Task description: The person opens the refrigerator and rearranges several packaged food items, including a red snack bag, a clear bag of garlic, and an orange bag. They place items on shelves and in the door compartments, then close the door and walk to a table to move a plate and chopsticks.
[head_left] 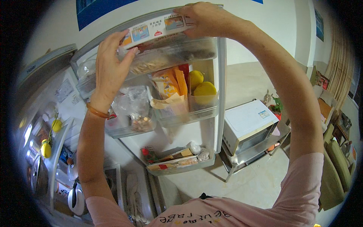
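Note:
An opened refrigerator door stands before me, its shelf bins facing me. Across the top bin (181, 52) lies a long white printed box (154, 29). My left hand (110, 61) grips the box's left end, with a crumpled bit of clear plastic by the thumb. My right hand (202, 20) is closed over its right end, fingertips on both long sides. Below, the middle bins hold a clear plastic bag (132, 100), an orange packet (170, 82) and yellow lemon-like fruits (204, 91). Small packages and a knotted white bag (194, 147) fill the lowest bin.
At left the lit fridge interior has shelves (61, 153) with yellow fruits (45, 149), lidded pots and containers. Right of the door, a white microwave oven (251, 119) stands on a metal-framed table (246, 160). A potted plant (278, 105) is behind it; green cushions (339, 161) lie far right.

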Motion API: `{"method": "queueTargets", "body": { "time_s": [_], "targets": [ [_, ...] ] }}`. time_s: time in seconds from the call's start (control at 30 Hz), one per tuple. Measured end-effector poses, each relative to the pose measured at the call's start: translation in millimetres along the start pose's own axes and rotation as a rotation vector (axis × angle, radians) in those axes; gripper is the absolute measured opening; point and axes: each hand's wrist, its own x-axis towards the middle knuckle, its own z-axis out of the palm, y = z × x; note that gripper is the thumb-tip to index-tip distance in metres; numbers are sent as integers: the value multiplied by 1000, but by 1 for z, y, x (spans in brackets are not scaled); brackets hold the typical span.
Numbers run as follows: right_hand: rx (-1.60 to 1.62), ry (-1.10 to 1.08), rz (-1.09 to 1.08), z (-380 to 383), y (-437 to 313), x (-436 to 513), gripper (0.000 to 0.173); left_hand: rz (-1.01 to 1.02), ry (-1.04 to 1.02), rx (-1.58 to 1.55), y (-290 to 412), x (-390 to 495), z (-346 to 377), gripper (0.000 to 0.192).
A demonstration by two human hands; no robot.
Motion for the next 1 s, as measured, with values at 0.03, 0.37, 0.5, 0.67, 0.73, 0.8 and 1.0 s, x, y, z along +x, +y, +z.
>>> {"method": "queueTargets", "body": {
  "time_s": [0.03, 0.37, 0.5, 0.67, 0.73, 0.8, 1.0],
  "targets": [
    [18, -21, 10, -11, 5, 0, 60, 1, 44, 18, 0, 0, -1, 43],
    [407, 314, 289, -81, 43, -33, 46, 149, 33, 49, 5, 31, -8, 46],
    [167, 547, 257, -65, 65, -50, 56, 99, -394, -125, 4, 55, 9, 43],
    [261, 584, 266, -54, 83, -91, 56, -19, -886, -275, 3, 79, 38, 53],
    [269, 564, 284, -52, 87, -105, 56, -62, -1049, -354, 3, 84, 46, 59],
    [300, 543, 312, -50, 92, -114, 57, -62, -1109, -382, 5, 85, 53, 61],
    [329, 554, 330, -45, 104, -132, 59, -121, -1232, -452, 7, 87, 59, 58]
  ]
}}
